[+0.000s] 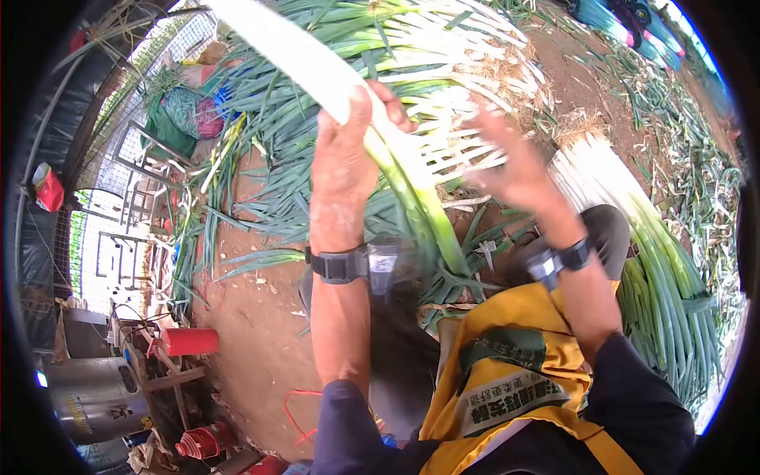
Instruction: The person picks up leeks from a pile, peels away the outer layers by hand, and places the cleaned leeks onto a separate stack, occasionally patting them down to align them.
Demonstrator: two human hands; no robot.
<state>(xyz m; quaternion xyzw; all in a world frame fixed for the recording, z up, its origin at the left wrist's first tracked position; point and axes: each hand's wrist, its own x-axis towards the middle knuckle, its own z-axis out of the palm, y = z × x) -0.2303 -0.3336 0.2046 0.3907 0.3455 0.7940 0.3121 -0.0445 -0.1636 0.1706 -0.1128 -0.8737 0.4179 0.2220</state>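
Note:
My left hand [348,150] is closed around a long green onion [393,158], its thick white stalk reaching toward the upper left and overexposed. The green leaves of that stalk hang down between my arms, toward my lap. Blurred by motion, my right hand [511,162] is apart from the stalk to its right, with fingers and thumb spread and nothing visible in them. Beyond both hands lies a wide pile of green onions [293,134], roots toward the right. A bundle of trimmed-looking green onions [633,206] lies beside my right knee, its white ends pointing away from me.
A yellow apron [507,356] covers my lap. Leaf scraps [673,134] litter the ground at right. On the left are a metal cylinder [95,400], a red canister [190,342], a red thermos-like container [206,441] and a metal frame [146,170]. Colorful bundles [625,28] lie at the far right.

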